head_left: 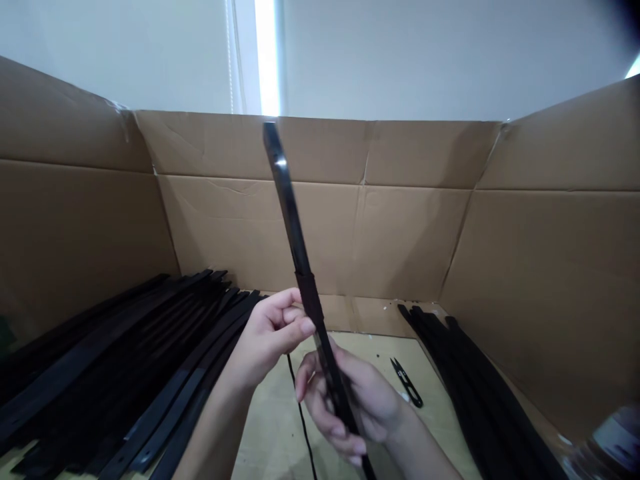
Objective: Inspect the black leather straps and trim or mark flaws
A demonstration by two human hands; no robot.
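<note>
We hold a long black strap (293, 220) upright over the middle of the worktop (275, 413). Our left hand (267, 337) pinches it at a dark sleeve; our right hand (350, 403) is closed around its lower part. Stacked straps (115, 360) lie along the left edge, a smaller bundle (475, 380) along the right, thread snips (407, 383) between.

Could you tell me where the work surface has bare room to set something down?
The bare strip runs down the middle of the table, between the big left strap pile and the right strap bundle. The snips and a thin cord lie there. Both sides are crowded.
</note>
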